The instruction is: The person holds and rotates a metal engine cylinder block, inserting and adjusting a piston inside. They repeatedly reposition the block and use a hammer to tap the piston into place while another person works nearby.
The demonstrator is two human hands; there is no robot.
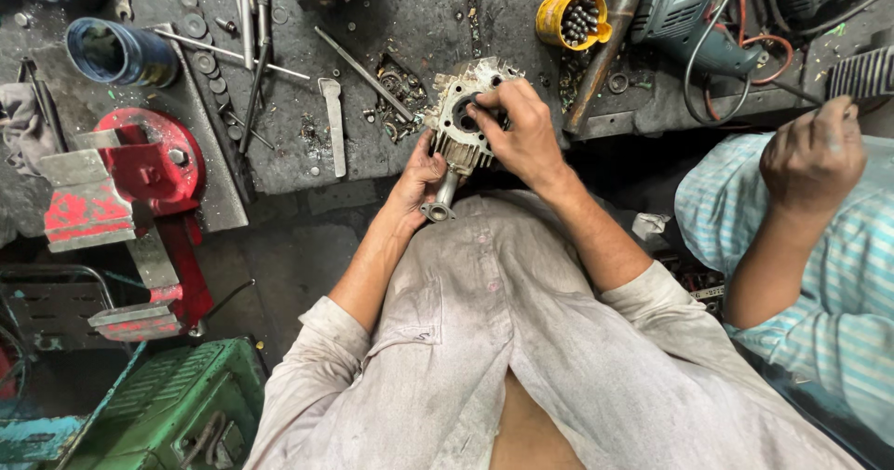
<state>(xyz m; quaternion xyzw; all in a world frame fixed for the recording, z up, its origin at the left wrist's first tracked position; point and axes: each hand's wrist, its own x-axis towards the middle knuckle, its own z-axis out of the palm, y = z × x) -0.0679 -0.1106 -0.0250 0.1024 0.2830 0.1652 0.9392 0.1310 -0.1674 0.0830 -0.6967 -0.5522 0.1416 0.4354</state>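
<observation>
Where workbench edge (307,186) ends, both hands (419,183) (521,135) around metal housing (463,116), floor gap below.

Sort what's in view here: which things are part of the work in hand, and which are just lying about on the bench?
In hand:
left hand gripping the metal housing
right hand, fingers at its round bore

Lying about:
red bench vise
yellow cup of bits
blue cup
electric drill
flat metal bar
co-worker's hand

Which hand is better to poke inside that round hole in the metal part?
Probably the right hand: its fingers already rest at the hole of the metal housing, while the left hand grips it from below.
</observation>
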